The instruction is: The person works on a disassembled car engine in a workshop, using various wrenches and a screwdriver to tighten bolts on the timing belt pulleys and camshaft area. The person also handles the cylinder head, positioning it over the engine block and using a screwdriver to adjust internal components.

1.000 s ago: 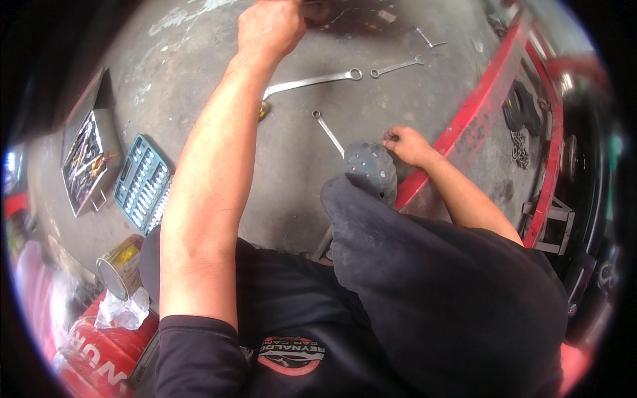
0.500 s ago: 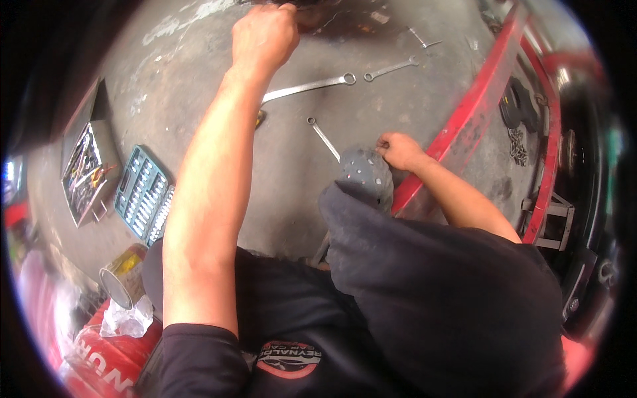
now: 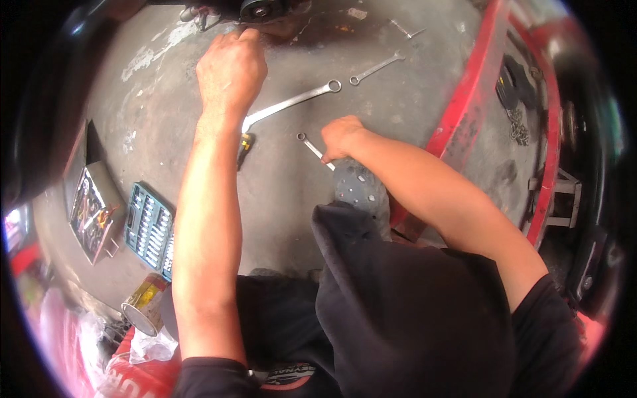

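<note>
Crouching over a stained concrete floor (image 3: pixel 199 113), a person stretches the left hand (image 3: pixel 229 69) up to a dark machine part (image 3: pixel 255 10) at the frame's top edge, fingers curled against it, while the right hand (image 3: pixel 340 138) closes on the small spanner (image 3: pixel 315 150) lying by a perforated grey shoe (image 3: pixel 361 192). Judging by this, the step in hand is picking a tool, and lifting it cleanly calls for a firmer pinch. An open socket case (image 3: pixel 151 231) holds rows of sockets; a metal toolbox (image 3: pixel 93 212) holds mixed tools.
</note>
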